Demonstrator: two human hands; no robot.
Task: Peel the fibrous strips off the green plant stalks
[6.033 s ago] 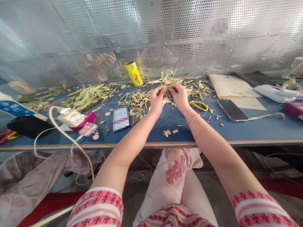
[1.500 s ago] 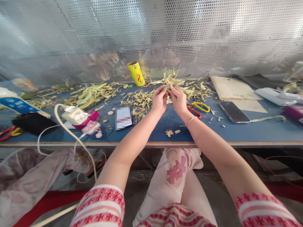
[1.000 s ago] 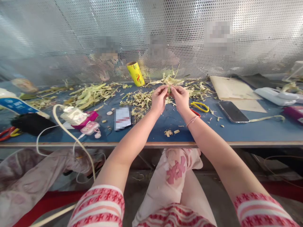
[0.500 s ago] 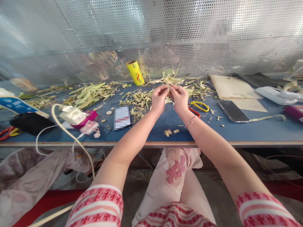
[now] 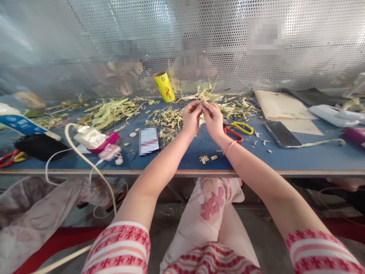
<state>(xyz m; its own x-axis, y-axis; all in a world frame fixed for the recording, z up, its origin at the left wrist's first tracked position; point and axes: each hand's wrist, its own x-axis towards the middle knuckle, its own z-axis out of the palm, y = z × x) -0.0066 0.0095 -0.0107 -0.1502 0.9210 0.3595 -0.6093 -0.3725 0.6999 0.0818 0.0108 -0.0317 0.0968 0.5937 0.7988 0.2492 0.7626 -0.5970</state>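
Observation:
My left hand [image 5: 191, 118] and my right hand [image 5: 213, 119] meet over the blue table [image 5: 299, 156], fingertips pinched together on a small pale green plant piece [image 5: 202, 103] that they mostly hide. Just beyond the fingers lies a heap of dry leaf scraps [image 5: 225, 103]. More shredded scraps [image 5: 167, 121] lie left of my left hand. Small cutters with red and yellow handles [image 5: 238, 131] rest on the table right of my right wrist.
A yellow roll [image 5: 164, 86] leans at the perforated metal screen [image 5: 85, 38]. A phone [image 5: 283, 134], paper sheets [image 5: 278, 105] and a white device [image 5: 330, 113] lie right. A green stalk pile [image 5: 110, 112], pink charger [image 5: 104, 141], white cable [image 5: 82, 156] and black pouch [image 5: 37, 145] lie left.
Both hands stay pinched together over the scraps, shifting only slightly as the fingers work the piece. The cutters' red handle shows more beside my right wrist.

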